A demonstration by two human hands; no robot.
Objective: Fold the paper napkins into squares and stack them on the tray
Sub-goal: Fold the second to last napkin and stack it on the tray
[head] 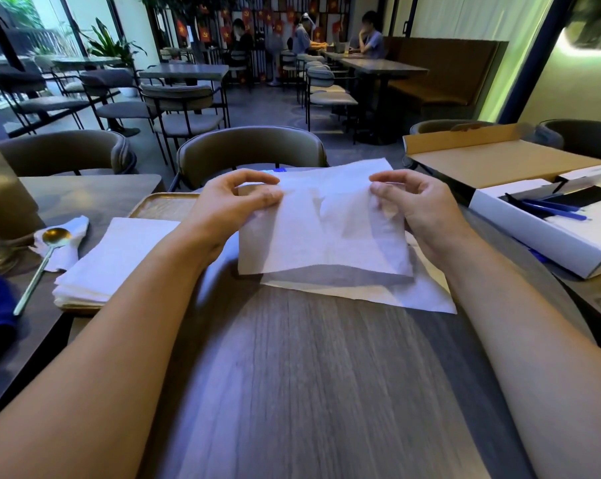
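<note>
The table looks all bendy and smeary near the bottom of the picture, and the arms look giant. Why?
In the head view, the wide-angle lens stretches the edges, so both forearms balloon and the table grain curves; the wood looks smeared by blur near the bottom; the napkin, pinched by the left hand and right hand, stays fairly sharp; bright window glare glows green at the upper right.

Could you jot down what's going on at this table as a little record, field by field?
place: wooden table in a cafe
left hand: pinches the held napkin's upper left edge
right hand: pinches its upper right edge
held napkin: lifted off the table, partly folded
spare napkin: flat beneath it
folded stack: on the tray, left
spoon: left of the stack
open box: right
</note>
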